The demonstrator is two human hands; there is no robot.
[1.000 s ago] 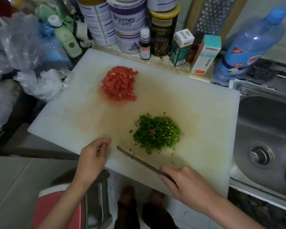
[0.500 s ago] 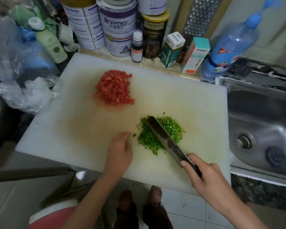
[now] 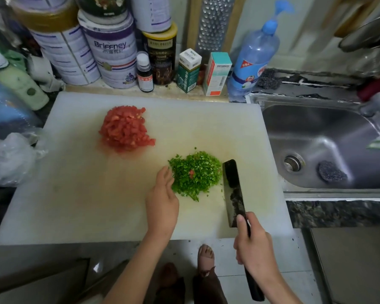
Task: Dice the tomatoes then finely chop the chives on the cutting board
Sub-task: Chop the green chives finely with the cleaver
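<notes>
Gripping the cleaver [image 3: 234, 189] by its handle, my right hand [image 3: 253, 244] sets the blade just right of the chopped chives [image 3: 195, 174], while my left hand [image 3: 162, 198], flat and holding nothing, touches the pile's left edge on the cutting board [image 3: 86, 194]. As I judge it, a careless leftward sweep could nick that hand. It could also scatter green bits toward the diced tomatoes [image 3: 125, 128] heaped farther back.
</notes>
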